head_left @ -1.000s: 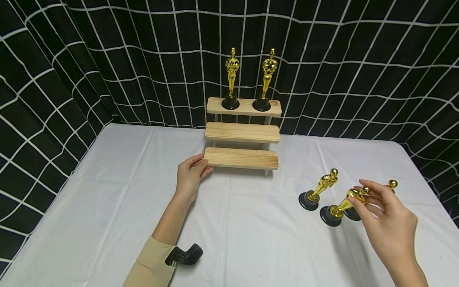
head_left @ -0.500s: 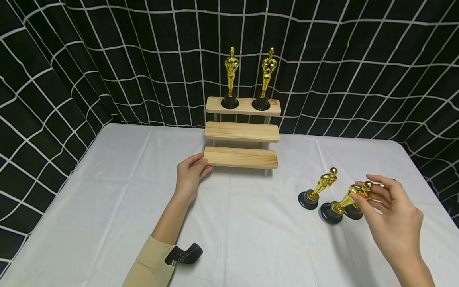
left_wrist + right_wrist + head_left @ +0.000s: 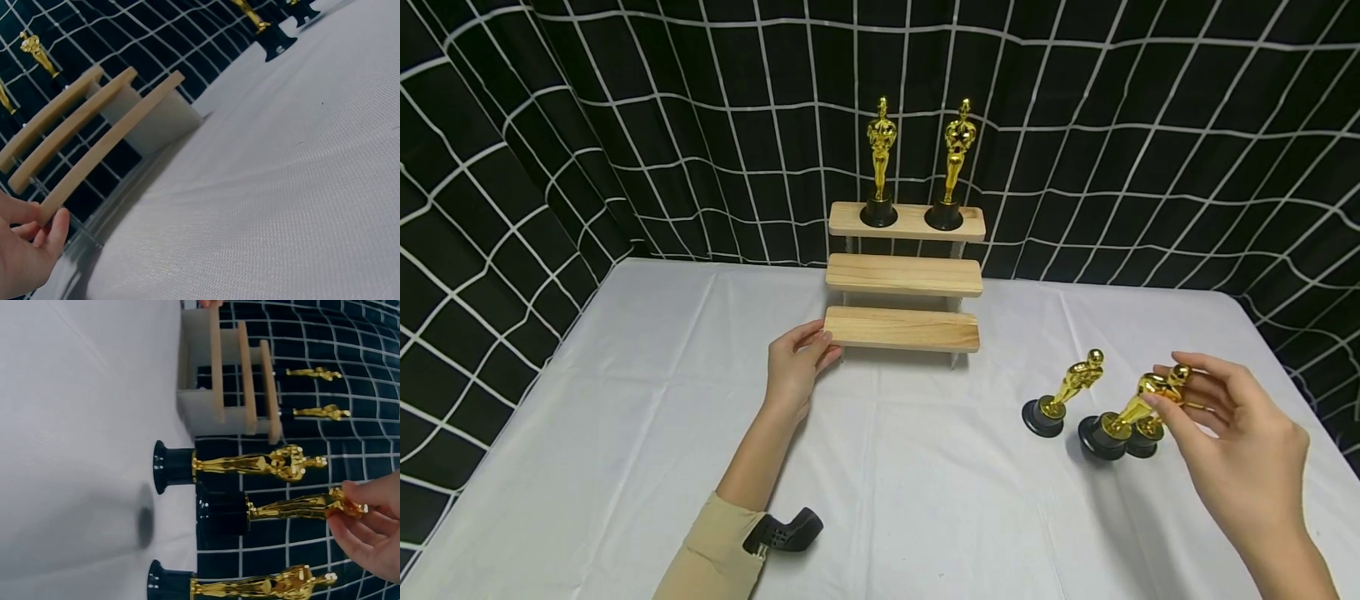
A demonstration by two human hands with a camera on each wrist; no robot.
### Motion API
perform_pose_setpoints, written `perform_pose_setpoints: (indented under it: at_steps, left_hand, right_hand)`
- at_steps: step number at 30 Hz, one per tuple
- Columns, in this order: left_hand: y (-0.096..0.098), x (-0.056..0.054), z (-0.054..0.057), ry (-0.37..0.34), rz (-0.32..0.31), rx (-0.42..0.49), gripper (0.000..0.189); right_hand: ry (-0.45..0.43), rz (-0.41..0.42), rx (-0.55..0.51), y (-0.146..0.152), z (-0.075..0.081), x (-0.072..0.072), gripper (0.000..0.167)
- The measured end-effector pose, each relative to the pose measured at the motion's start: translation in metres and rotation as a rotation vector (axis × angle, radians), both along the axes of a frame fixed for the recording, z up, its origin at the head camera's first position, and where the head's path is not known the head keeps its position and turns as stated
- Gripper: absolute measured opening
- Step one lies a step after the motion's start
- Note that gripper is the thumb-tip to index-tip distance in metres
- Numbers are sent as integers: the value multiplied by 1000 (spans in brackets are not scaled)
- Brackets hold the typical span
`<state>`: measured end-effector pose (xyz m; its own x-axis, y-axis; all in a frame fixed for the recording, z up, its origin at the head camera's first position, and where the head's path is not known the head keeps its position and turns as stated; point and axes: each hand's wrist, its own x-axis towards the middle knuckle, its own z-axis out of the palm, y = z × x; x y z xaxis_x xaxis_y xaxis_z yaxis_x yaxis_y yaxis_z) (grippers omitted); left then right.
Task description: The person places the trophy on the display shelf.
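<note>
My right hand holds a gold statuette trophy by its upper body, between thumb and fingers. Its round black base is lifted off the cloth, and a shadow falls below it in the right wrist view. One more trophy stands on the table to its left. Another trophy stands behind the held one, partly covered by it and by the hand in the head view. At the three-step wooden display stand, my left hand pinches the left end of the lowest board.
Two matching trophies, a left one and a right one, stand on the stand's top board. The middle board lies below them. White cloth covers the table. A black curtain with white grid lines hangs behind and at the sides.
My right hand has moved right and slightly away from me with the trophy, which now overlaps the one behind it more. The left hand stays on the lowest board.
</note>
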<state>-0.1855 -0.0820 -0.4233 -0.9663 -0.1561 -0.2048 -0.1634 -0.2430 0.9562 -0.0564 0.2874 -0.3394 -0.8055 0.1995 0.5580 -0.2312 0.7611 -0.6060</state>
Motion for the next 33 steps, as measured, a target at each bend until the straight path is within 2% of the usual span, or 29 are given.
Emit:
perform_pose_setpoints:
  at_steps: [8,15,22,33]
  left_hand:
    - [-2,0,1,-6,-13,13,37]
    - [-2,-1,1,-18,-13,4,36]
    - [-2,-1,0,-26,-9,4,36]
    - [-4,-1,1,-37,-26,11,37]
  right_hand:
    - [1,5,-8,1,14,1,58]
    - [22,45,-5,5,26,0,57]
    - [4,40,29,6,33,0,59]
    - [-13,65,-5,5,47,-3,57]
